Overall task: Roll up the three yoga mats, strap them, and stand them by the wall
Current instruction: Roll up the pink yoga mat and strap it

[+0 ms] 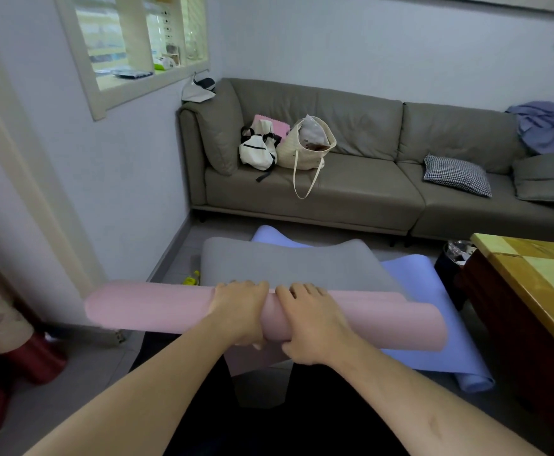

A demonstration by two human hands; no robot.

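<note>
Gripping the rolled pink mat (157, 307) at its middle, left hand (239, 311) and right hand (312, 324) curl round soft, light, springy foam likely to unroll if loosened

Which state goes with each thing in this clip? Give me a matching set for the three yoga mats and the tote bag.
Things:
1. pink mat
2. grey mat
3. blue mat
4. tote bag

States:
A. lies on the floor beneath another mat
B. stands on the sofa
C. rolled up, gripped by the left hand and right hand
D. spread out, lying over another mat

Pairs: 1-C, 2-D, 3-A, 4-B
</note>
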